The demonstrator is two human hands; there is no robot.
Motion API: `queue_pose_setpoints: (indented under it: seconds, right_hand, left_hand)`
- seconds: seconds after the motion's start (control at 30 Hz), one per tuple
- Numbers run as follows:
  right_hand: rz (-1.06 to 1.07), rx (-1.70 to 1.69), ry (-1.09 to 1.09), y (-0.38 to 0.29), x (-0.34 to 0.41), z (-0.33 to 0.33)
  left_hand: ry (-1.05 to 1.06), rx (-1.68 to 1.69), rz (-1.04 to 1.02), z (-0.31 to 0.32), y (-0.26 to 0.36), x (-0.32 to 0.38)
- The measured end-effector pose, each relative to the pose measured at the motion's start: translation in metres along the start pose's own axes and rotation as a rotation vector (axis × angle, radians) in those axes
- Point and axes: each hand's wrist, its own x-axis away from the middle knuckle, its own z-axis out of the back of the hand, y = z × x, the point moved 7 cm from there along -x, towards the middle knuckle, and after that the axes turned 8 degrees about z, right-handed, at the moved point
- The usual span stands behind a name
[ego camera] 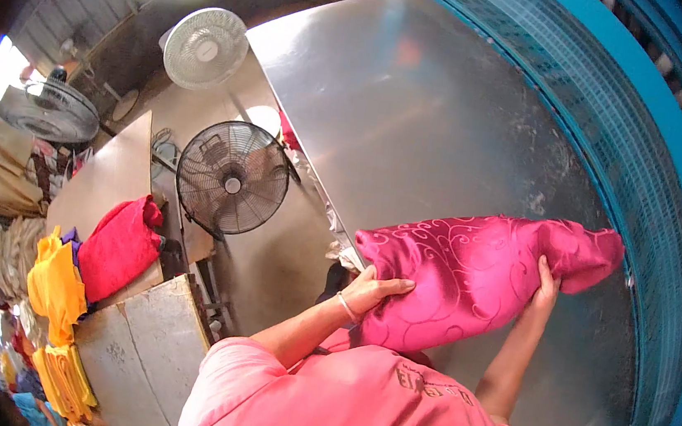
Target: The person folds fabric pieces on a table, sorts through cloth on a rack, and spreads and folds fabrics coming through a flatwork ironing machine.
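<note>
A bundle of shiny magenta cloth with a swirl pattern (pixel 458 281) is held between my hands, above the near part of a smooth metal table (pixel 388 118). My left hand (pixel 373 291) grips its left end, with the thumb on top and the other fingers hidden under the fabric. On the right, my right hand (pixel 545 284) clasps the cloth from its near side, thumb over it. The bundle's right end reaches the edge of a blue machine (pixel 664 166) with mesh-like bands.
A black floor fan (pixel 232 184) and a white fan (pixel 206 49) stand left of the metal table. Further left, a red folded cloth (pixel 118 252) and yellow cloths (pixel 59 283) lie on tables. Another fan (pixel 49 110) is at the far left.
</note>
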Motion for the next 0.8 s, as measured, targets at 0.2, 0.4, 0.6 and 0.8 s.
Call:
queue_pose_setpoints:
  seconds: [0.2, 0.4, 0.6, 0.8]
  right_hand:
    - [0.148, 0.062, -0.153, 0.014, -0.038, -0.016]
    - [0.253, -0.244, -0.359, 0.028, -0.042, -0.044]
    - [0.71, 0.801, -0.416, 0.113, -0.051, -0.06]
    - [0.612, 1.524, -0.229, 0.185, 0.074, 0.084]
  left_hand:
    - [0.147, -0.132, -0.319, 0.024, 0.016, -0.023]
    - [0.085, -0.269, -0.707, 0.046, 0.055, -0.045]
    - [0.359, -0.437, -0.547, 0.154, 0.16, -0.117]
    - [0.731, -0.576, -0.379, 0.233, 0.181, -0.124]
